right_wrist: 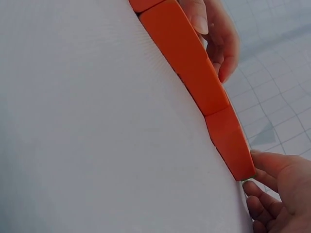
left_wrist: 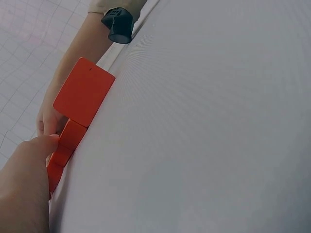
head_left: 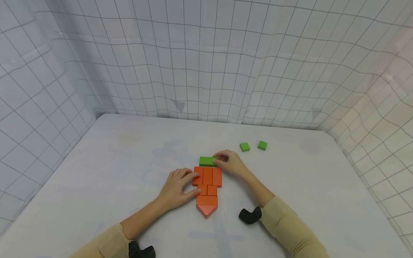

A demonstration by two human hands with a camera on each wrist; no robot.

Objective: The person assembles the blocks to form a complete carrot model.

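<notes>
In the head view, orange blocks point(head_left: 208, 176) lie fitted together on the table, narrowing to a triangular block point(head_left: 206, 210) at the near end. Across the far end lies a long green block point(head_left: 207, 161). My right hand point(head_left: 230, 163) pinches the right end of this block between thumb and fingers. My left hand point(head_left: 176, 188) rests along the left side of the orange shape, index fingertip on a far block and thumb at a smaller one. In the right wrist view, the right hand point(right_wrist: 284, 189) mostly hides the green block behind the orange ones.
Two small green blocks, one flatter point(head_left: 245, 147) and one cube-like point(head_left: 262, 145), lie beyond the right hand. A white table point(head_left: 145, 143) is enclosed by grid-patterned curtains point(head_left: 206, 64). Black wrist devices point(head_left: 250, 215) sit at the sleeves.
</notes>
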